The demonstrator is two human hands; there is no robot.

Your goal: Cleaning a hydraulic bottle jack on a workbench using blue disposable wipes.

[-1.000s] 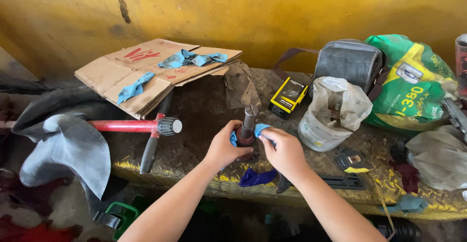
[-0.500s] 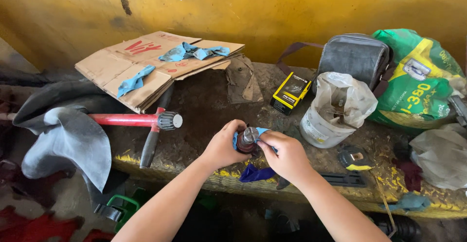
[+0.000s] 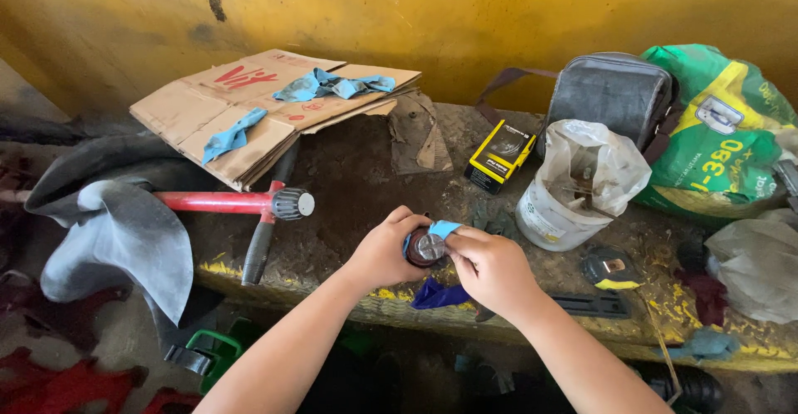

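Head view: left hand (image 3: 384, 252) is gripping round metal part (image 3: 427, 248) at workbench (image 3: 349, 189) front edge. Right hand (image 3: 492, 268) is pinching blue strip (image 3: 443, 229) against it, end face pointing up toward camera.

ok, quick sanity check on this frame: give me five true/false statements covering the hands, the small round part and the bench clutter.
1. Both hands hold a small round part at the front edge of the bench. True: the left hand and the right hand meet around it.
2. A blue strip lies against the round part. True.
3. The red-handled tool rests on top of the cardboard. False: it lies on the bench in front of the cardboard.
4. The white bucket is bare. False: a clear plastic bag covers its top.
5. The yellow and black box sits to the right of the green sack. False: it sits to its left.
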